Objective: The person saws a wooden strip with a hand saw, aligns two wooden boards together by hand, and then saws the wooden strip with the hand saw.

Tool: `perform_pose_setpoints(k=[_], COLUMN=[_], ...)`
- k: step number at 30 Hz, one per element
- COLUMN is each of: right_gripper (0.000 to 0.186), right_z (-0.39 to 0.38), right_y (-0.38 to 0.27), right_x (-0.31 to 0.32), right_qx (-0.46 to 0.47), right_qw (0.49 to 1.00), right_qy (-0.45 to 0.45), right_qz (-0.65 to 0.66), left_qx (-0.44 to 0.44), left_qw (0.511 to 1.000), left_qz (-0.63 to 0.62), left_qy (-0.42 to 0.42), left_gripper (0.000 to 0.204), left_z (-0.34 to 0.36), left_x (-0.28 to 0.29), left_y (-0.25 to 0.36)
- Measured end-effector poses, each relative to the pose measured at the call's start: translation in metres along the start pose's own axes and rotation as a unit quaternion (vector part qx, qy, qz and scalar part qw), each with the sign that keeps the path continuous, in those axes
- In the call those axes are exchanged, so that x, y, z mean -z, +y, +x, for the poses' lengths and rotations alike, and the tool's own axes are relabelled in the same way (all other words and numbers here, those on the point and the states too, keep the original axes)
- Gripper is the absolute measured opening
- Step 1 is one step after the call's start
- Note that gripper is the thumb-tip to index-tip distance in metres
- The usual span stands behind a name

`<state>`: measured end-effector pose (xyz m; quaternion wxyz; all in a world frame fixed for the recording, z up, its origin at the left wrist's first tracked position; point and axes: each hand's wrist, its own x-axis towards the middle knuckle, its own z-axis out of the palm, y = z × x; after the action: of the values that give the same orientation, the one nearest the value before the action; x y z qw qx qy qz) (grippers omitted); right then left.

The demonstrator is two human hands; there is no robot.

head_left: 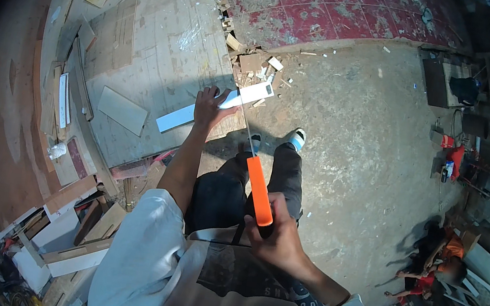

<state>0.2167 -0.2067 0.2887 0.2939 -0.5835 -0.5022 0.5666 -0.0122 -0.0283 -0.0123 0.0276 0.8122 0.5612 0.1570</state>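
Observation:
A narrow white board [176, 119] lies slantwise near the right edge of the wooden work table [164, 60], one end jutting past that edge. My left hand [208, 108] grips the board from above close to the table edge, fingers curled over it. In my right hand [281, 239], close to my body, is the handle end of a hand saw [259, 187] with an orange part. Its thin blade, seen almost edge-on, runs forward to the board just right of my left hand. How deep the blade sits in the board I cannot tell.
Wood offcuts [251, 63] lie heaped on the floor by the table's right edge. A flat panel [122, 111] rests on the table, left of the board. Scrap boards [77, 255] are piled at lower left. Another person [438, 268] is at the far right, among stacked items.

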Motion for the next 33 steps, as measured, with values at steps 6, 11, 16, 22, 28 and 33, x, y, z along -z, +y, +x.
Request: perform_pose_setpoints(k=[6, 11, 16, 22, 28, 33], right_gripper=[0.05, 0.047, 0.046, 0.028, 0.019, 0.029], right_z=[0.018, 0.016, 0.025, 0.074, 0.106, 0.073], right_y=[-0.007, -0.027, -0.04, -0.08, -0.091, -0.077], right_x=[0.018, 0.02, 0.021, 0.023, 0.039, 0.021], right_qx=[0.172, 0.026, -0.005, -0.038, -0.026, 0.03], right_qw=[0.985, 0.999, 0.998, 0.992, 0.996, 0.998], right_qy=[-0.002, -0.042, -0.061, -0.113, -0.081, -0.044], right_qz=[0.016, 0.018, -0.012, -0.046, -0.025, -0.021], left_qx=[-0.016, -0.038, -0.051, -0.047, 0.031, -0.016], left_qw=[1.0, 0.999, 0.998, 0.999, 0.99, 0.999], left_qz=[0.003, -0.002, -0.016, -0.007, -0.135, -0.02], left_qy=[0.016, 0.025, 0.035, 0.022, 0.02, 0.023], left_gripper=[0.055, 0.056, 0.055, 0.053, 0.051, 0.052], left_z=[0.0, -0.002, -0.004, -0.003, -0.011, -0.002], left_x=[-0.005, -0.006, -0.004, -0.012, -0.025, 0.001], left_y=[-0.003, -0.009, -0.003, -0.007, 0.0, 0.002])
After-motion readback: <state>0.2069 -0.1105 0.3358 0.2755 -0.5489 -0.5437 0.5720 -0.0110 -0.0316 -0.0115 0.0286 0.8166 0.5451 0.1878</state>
